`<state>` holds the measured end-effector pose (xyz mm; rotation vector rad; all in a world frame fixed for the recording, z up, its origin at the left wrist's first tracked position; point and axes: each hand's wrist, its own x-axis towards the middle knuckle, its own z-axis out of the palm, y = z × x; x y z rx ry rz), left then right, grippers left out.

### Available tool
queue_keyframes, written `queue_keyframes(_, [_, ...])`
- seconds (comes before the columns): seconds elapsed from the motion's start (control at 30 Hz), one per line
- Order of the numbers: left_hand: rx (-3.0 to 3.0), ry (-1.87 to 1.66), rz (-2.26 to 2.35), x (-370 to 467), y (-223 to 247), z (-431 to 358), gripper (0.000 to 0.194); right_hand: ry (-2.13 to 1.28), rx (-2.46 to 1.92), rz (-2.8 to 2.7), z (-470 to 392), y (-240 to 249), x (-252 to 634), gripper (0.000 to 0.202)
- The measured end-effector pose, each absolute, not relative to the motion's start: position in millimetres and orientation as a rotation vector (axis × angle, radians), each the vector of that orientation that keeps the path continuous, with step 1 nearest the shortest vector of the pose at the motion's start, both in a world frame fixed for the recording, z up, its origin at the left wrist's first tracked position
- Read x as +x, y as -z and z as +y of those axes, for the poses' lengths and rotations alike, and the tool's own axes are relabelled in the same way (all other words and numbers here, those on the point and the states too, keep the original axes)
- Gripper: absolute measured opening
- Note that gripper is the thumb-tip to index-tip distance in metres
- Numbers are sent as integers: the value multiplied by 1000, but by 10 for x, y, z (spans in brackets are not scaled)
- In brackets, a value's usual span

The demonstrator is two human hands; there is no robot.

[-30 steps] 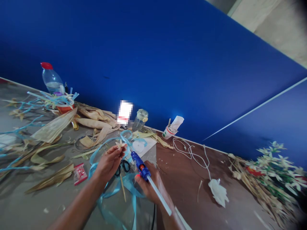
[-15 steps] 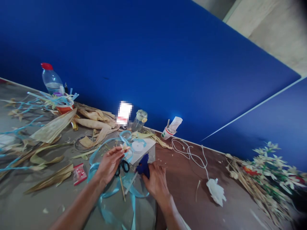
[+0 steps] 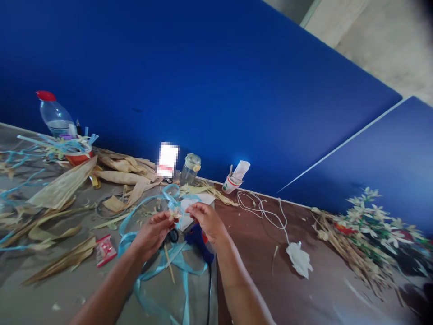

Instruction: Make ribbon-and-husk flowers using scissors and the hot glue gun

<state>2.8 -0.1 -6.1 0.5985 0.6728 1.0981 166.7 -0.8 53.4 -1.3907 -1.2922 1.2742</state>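
My left hand [image 3: 156, 232] pinches a small pale husk flower [image 3: 175, 214] between thumb and fingertips, above the blue ribbon. Just right of it, my right hand [image 3: 207, 220] is raised with its fingers pressed together; whatever they hold, if anything, is too small to name. Below my right hand a dark blue glue gun [image 3: 199, 243] lies on the table. Black-handled scissors [image 3: 173, 235] show partly beneath my left hand. Light blue ribbon [image 3: 185, 293] loops around and under both hands. A thin stick [image 3: 169, 264] lies beside it.
Corn husks [image 3: 125, 176] spread over the left side, near a red-capped bottle [image 3: 57, 118]. A jar [image 3: 190, 169] and a paper cup [image 3: 232, 184] stand by the blue partition [image 3: 203, 81]. A white cable [image 3: 262, 210] and white flowers [image 3: 375, 216] are on the right.
My right hand has let go of the glue gun and risen toward the flower in my left hand. The glue gun now rests on the table. The view has shifted slightly right.
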Motion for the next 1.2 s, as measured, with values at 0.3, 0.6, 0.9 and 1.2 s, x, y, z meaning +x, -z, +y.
queue_keyframes(0.3, [789, -1005, 659, 33, 57, -11, 11, -1455, -1465, -1432, 51, -468, 1653, 26])
queue_keyframes(0.6, [798, -1012, 691, 36, 37, -19, 12, -1157, -1549, -1626, 26, -429, 1722, 21])
queue_keyframes(0.9, [795, -1040, 672, 41, -40, -44, 15, -742, -1371, -1450, -61, -538, 1768, 25])
queue_keyframes(1.2, [734, -1083, 650, 36, -41, -58, 17, -800, -1248, -1414, -158, -531, 1534, 25])
